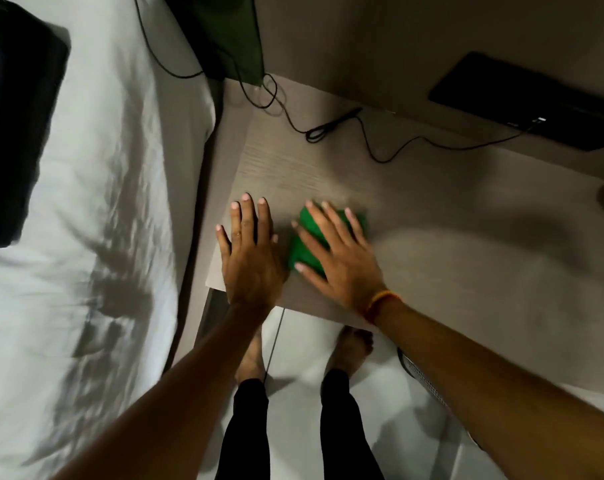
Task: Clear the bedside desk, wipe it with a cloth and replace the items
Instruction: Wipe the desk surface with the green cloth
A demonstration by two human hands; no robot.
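our right hand (342,252) lies flat, fingers spread, pressing the green cloth (312,242) onto the desk (449,271) near its front left corner. at the cloth's nine o'clock our left hand (250,252) rests flat and empty on the desk, fingers together. a black cable (331,128) lies at twelve o'clock.

Left hand (250,251) flat, fingers together — right hand (342,258) flat, fingers splayed; both arms outstretched.

White-sheeted bed (96,202) at left, black bag (13,133) lying on it; grey wall (397,39) behind; pale tiled floor (380,410) below.
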